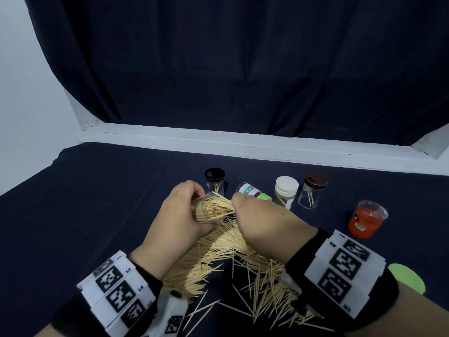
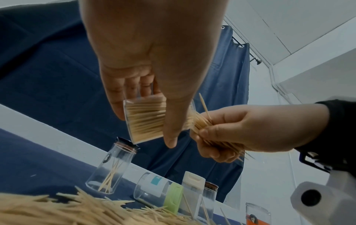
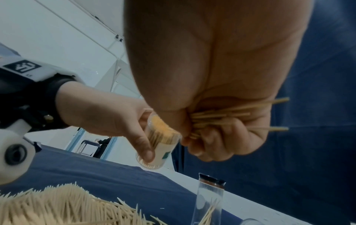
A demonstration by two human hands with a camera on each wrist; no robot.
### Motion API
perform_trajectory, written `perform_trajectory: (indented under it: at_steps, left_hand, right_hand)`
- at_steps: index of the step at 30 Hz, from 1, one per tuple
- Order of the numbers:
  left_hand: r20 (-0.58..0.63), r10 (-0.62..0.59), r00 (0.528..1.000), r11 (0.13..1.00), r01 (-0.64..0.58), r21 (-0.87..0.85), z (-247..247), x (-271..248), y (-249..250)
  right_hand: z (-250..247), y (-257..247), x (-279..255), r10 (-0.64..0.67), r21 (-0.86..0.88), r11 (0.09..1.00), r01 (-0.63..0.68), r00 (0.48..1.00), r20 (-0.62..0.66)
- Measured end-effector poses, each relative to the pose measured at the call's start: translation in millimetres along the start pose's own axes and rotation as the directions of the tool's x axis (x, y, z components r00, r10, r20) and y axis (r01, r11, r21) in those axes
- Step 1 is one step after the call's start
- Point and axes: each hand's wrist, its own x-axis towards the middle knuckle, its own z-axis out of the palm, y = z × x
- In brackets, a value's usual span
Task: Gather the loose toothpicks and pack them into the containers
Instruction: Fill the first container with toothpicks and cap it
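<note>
Left hand grips toothpick-packed clear container; right hand clutches toothpick bundle at mouth

on the bench, the toothpick pile lies at 6 o'clock. above it, the left hand holds a tilted container; the right hand, at its 3 o'clock, holds a bundle. five containers stand or lie at 12 to 2 o'clock.

pale tan toothpicks on a dark navy bench; orange-red jar at right; lime-green lid lower right; black-and-white patterned wristbands.
</note>
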Motion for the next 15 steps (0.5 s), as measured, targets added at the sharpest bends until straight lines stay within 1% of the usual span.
perform_trajectory:
  at_steps: [4, 7, 9, 11, 13, 15]
  left_hand:
    - [-0.017, 0.001, 1.0, 1.0, -0.001, 0.029, -1.0, 0.9, -0.7]
    - [0.018, 0.077, 0.997, 0.991, -0.079, 0.108, 0.4, -0.3, 0.6]
    - [0.053, 0.127, 0.99, 0.979, -0.134, 0.152, 1.4, -1.9, 3.5]
    - [0.068, 0.148, 0.987, 0.975, -0.157, 0.16, 1.9, -2.2, 5.9]
    - [0.066, 0.145, 0.987, 0.977, -0.153, 0.148, 2.0, -1.0, 6.7]
    - [0.066, 0.137, 0.988, 0.981, -0.145, 0.127, 2.3, 0.5, 6.1]
  right_hand:
    - [-0.4, -1.8, -2.5, -0.014, -0.094, 0.995, 0.017, 0.999, 0.032]
    - [0.2, -4.5, -1.7, -0.04, -0.182, 0.982, 0.048, 0.998, 0.043]
    - [-1.0, -7.0, -0.6, -0.038, -0.203, 0.978, 0.047, 0.998, 0.05]
    - [-2.8, -8.9, 0.8, -0.002, -0.176, 0.984, 0.013, 0.998, 0.061]
    - [-4.1, -9.4, 2.7, 0.042, -0.119, 0.992, -0.034, 0.997, 0.071]
    - [-3.7, -7.7, 6.0, 0.047, -0.032, 0.998, -0.044, 0.996, 0.077]
